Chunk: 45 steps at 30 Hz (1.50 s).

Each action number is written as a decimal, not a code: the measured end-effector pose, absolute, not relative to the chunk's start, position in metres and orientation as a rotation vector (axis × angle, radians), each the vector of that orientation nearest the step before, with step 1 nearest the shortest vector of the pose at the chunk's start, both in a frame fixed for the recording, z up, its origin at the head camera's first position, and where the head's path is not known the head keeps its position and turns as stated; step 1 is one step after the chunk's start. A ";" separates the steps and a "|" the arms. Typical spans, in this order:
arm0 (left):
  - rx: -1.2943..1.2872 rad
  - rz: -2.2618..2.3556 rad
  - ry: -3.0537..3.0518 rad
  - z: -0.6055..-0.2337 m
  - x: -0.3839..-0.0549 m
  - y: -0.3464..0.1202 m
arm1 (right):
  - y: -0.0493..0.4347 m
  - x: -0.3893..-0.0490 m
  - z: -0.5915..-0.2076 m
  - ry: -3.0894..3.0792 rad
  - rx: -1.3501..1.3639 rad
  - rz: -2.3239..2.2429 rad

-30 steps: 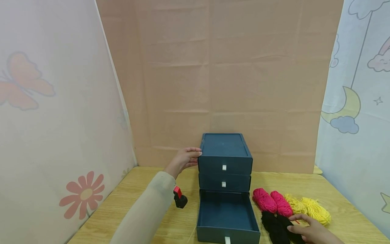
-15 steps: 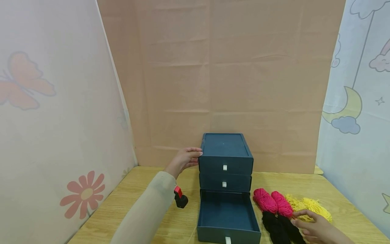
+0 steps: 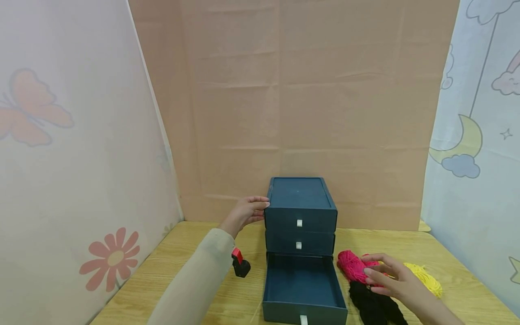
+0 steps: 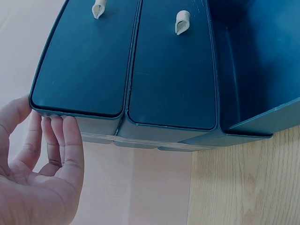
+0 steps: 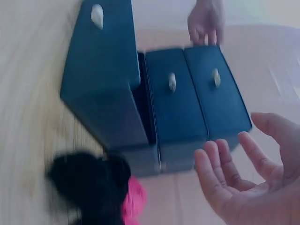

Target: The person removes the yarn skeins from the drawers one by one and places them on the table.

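Note:
My left hand (image 3: 245, 212) touches the left side of a dark blue three-drawer box (image 3: 300, 194). In the left wrist view its fingertips (image 4: 70, 129) rest along the box's side, the thumb beside the top corner. The bottom drawer (image 3: 306, 311) is pulled out and bare inside; the two above it are closed. My right hand (image 3: 400, 284), fingers spread and holding nothing, hovers over the yarn right of the drawer. Under and around it are pink yarn skeins (image 3: 351, 266), black yarn (image 3: 365, 304) and yellow yarn (image 3: 428, 282), partly hidden by the hand.
A small black and red object (image 3: 241, 265) shows beside the left sleeve (image 3: 195, 280). Brown paper (image 3: 243, 113) backs the wooden table (image 3: 195, 243), and printed cloth stands on both sides. White tabs (image 3: 299, 223) serve as drawer pulls.
The right hand has come away from the black yarn, rising and shifting left over the pink skeins with its fingers spreading. My left hand has stayed against the box.

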<state>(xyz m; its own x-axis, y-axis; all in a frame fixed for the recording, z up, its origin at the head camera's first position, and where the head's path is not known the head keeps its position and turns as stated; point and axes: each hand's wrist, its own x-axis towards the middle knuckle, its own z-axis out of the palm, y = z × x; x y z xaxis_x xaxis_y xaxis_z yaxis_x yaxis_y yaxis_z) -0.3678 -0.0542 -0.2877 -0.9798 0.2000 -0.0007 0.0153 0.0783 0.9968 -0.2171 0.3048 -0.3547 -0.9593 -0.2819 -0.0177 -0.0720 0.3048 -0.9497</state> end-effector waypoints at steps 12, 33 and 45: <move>0.225 2.024 2.221 -0.289 -0.368 -0.054 | 0.235 -0.202 -0.379 2.036 -0.569 -1.803; 0.216 2.034 2.216 -0.289 -0.370 -0.054 | 0.206 -0.225 -0.437 1.924 -0.789 -1.539; 0.219 2.036 2.207 -0.290 -0.371 -0.055 | 0.202 -0.230 -0.453 2.064 -0.684 -1.505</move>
<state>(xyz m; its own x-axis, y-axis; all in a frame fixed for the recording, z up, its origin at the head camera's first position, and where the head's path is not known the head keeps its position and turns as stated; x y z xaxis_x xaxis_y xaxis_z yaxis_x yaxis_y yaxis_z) -0.3710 -0.0549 -0.2895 -0.9809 0.1944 0.0024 0.0180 0.0785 0.9968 -0.2300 0.2022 -0.4534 -0.7532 -0.6508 -0.0954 -0.1084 0.2659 -0.9579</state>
